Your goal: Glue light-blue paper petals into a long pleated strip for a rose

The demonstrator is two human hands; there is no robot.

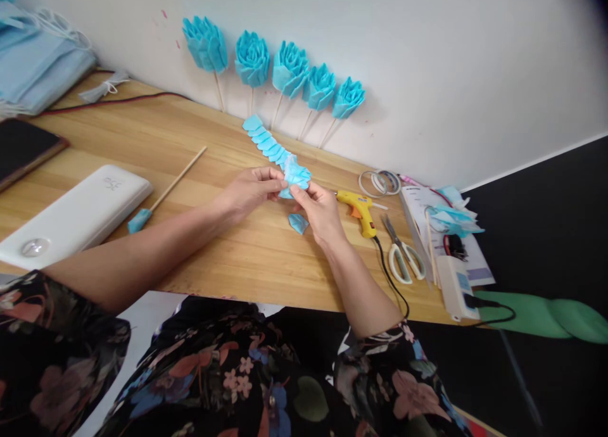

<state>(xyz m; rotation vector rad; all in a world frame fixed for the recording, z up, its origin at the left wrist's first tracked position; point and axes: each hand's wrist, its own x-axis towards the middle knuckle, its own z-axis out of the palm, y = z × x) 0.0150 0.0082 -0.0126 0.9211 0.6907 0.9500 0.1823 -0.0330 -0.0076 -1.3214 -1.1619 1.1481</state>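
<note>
Both hands meet over the middle of the table around a small stack of light blue petal pieces (298, 173). My left hand (251, 190) pinches its left edge between thumb and fingers. On the other side my right hand (319, 210) grips it, thumb on top. A row of overlapping blue petals (268, 144) runs from the hands toward the wall. One loose blue petal (299, 223) lies just below my hands. To the left rests a wooden stick (179, 177) with a blue wrapped tip (139, 221).
Several blue flowers on sticks (252, 58) lean against the wall. At right are a yellow glue gun (358, 210), scissors (401, 250), tape rolls (386, 182) and a power strip (456, 288). A white power bank (80, 215), phone (28, 149) and face masks (42, 57) lie left.
</note>
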